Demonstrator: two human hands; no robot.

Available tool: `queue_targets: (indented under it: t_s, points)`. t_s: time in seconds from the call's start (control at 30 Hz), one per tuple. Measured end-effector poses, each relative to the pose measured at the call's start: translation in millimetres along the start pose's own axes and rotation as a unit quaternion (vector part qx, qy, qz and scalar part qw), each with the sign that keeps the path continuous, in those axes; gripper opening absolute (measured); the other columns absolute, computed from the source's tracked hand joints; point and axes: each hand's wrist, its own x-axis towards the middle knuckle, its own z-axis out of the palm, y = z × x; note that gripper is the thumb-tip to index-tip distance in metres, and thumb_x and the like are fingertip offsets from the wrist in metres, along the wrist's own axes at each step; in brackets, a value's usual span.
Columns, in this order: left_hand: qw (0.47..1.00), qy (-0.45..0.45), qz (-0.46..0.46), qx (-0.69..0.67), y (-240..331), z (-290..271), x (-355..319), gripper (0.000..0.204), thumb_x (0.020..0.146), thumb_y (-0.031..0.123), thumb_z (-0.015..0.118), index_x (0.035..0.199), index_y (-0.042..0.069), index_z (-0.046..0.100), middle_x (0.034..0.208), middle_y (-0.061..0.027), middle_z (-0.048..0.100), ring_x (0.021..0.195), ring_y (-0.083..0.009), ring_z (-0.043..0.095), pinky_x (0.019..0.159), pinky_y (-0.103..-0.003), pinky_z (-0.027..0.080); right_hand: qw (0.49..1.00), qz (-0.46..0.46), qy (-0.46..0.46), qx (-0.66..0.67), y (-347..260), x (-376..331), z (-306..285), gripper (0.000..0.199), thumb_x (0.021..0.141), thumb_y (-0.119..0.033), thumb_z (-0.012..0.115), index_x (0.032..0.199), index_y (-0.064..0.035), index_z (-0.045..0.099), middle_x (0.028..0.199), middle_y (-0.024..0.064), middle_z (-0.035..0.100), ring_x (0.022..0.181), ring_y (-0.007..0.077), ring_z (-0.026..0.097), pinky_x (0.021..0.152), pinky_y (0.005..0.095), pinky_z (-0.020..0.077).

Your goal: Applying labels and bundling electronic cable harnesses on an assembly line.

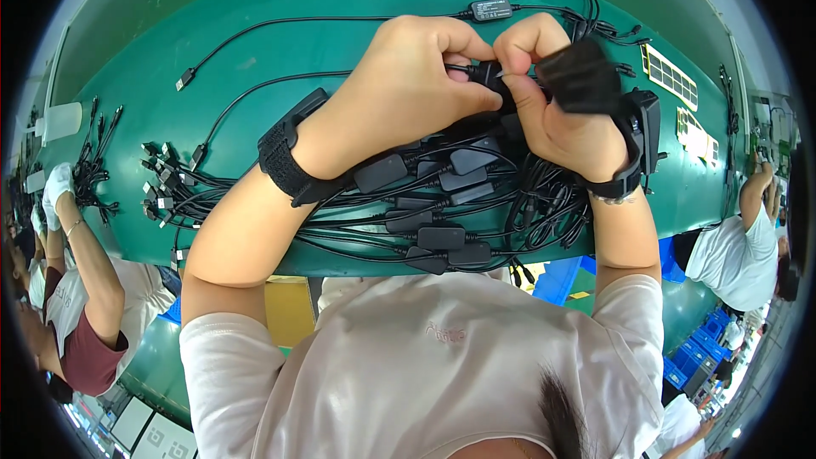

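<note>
Lying left to right, the black cable module (486, 74) sits pinched in the left hand (416, 68), its right end beside the equally near right hand (561, 129) (whether those curled fingers grip cannot be told).

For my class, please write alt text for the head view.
A person's left grip and right grip pinch a black cable part above a green table. Black cables with rectangular modules lie bundled nearer the body.

Bright, soft light; edges bowed, corners black; dark piece (581, 76) blurred.
</note>
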Motion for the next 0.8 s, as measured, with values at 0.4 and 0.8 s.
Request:
queue_targets:
  t_s: [0.4,0.8]
  points:
    - [0.998,0.002,-0.063,-0.013,-9.6,-3.4,4.0,0.033,0.062,0.01,0.081,0.09,-0.002,0.067,0.067,-0.0026,0.057,0.061,-0.009,0.051,0.056,-0.023,0.043,1.0,0.013,0.019,-0.001,4.4,0.3,-5.2,0.056,0.08,0.015,0.052,0.132,0.0023,0.034,0.133,0.0184,0.046,0.114,0.0281,0.056,0.095,0.0341,0.0443]
    - [0.992,-0.007,-0.091,-0.091,-2.6,-7.1,8.1,0.031,0.062,0.006,0.08,0.088,-0.002,0.066,0.072,0.0001,0.06,0.065,-0.0061,0.053,0.057,-0.021,0.043,0.995,-0.034,0.097,-0.017,11.1,-3.4,5.1,0.049,0.078,0.014,0.059,0.124,0.0033,0.045,0.125,0.0187,0.053,0.105,0.0275,0.061,0.092,0.0381,0.0503]
